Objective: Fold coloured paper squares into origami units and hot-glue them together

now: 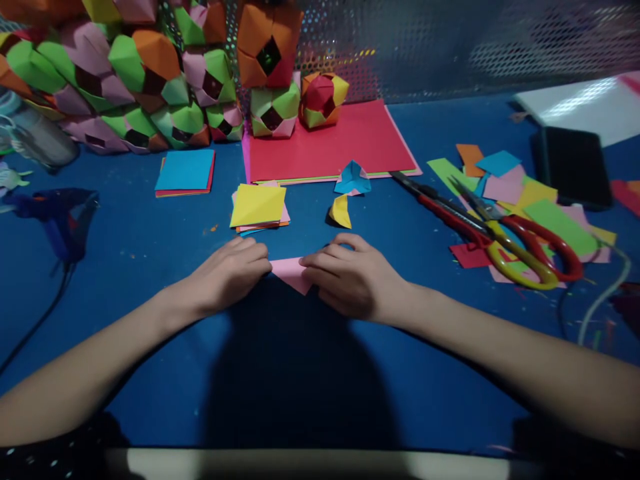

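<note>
Two hands on one small sheet, and it's close finger-work: my left grip [233, 273] pinches the left end of a folded pink paper [289, 271], while my right grip [355, 277] is clamped on its right side, fingertips bunched at the upper edge. That pink paper sits squarely between my hands, low over the blue worktop [160, 400], one corner pointing back towards me, a dark shadow [300, 387] spreading across the near side!

Out to the right, scissors [493, 213] with red and yellow handles lie over a jumble of paper scraps [563, 227]. Over on the left, it's the blue glue gun [60, 223], cable trailing towards me. Straight past my fingers, a curled yellow piece [341, 211], and level with it a yellow-topped stack [259, 205] of squares. Further on, a folded blue piece [353, 179] at the front edge of the red-topped sheets [330, 150], and a blue-topped stack [185, 171] to the left. And at the back, what a wall: many-coloured paper balls [145, 63], piled high before a perforated metal panel [425, 53]!
</note>
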`<move>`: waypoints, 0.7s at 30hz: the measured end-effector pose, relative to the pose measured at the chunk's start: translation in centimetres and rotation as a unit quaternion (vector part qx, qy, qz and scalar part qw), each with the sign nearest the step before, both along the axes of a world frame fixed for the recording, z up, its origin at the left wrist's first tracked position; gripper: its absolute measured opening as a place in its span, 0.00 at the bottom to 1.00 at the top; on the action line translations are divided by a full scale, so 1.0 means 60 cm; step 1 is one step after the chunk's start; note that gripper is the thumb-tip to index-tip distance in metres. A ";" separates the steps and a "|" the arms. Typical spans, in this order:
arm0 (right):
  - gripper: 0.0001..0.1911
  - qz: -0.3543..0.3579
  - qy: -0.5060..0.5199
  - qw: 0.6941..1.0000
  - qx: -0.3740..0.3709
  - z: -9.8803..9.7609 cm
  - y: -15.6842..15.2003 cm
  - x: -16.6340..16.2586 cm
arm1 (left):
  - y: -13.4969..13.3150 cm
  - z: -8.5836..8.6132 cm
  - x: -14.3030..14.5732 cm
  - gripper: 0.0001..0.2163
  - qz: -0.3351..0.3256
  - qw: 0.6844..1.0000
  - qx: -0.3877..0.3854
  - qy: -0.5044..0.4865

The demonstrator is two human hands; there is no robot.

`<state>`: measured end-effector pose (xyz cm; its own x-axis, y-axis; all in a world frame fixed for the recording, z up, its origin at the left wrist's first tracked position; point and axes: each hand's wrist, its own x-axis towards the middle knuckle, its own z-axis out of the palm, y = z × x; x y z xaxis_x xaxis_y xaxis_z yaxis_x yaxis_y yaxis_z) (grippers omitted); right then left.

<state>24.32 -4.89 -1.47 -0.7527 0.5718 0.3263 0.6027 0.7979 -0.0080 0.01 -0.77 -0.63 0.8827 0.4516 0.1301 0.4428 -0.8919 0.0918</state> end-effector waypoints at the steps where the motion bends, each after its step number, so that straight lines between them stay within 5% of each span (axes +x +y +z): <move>1: 0.12 -0.002 -0.003 1.000 0.004 -0.001 0.000 -0.001 | -0.004 0.002 0.004 0.10 0.001 1.000 0.022 0.013; 9: 0.16 -0.029 -0.061 0.997 0.041 -0.009 -0.004 -0.018 | -0.040 0.012 0.039 0.12 0.037 0.980 0.168 0.100; 16: 0.12 -0.095 -0.101 0.990 0.025 0.012 -0.001 0.005 | -0.047 0.021 0.038 0.11 0.074 0.975 0.158 0.141; 21: 0.12 -0.109 -0.091 0.989 0.029 0.015 0.002 0.011 | -0.040 0.017 0.032 0.09 0.118 0.981 0.129 0.081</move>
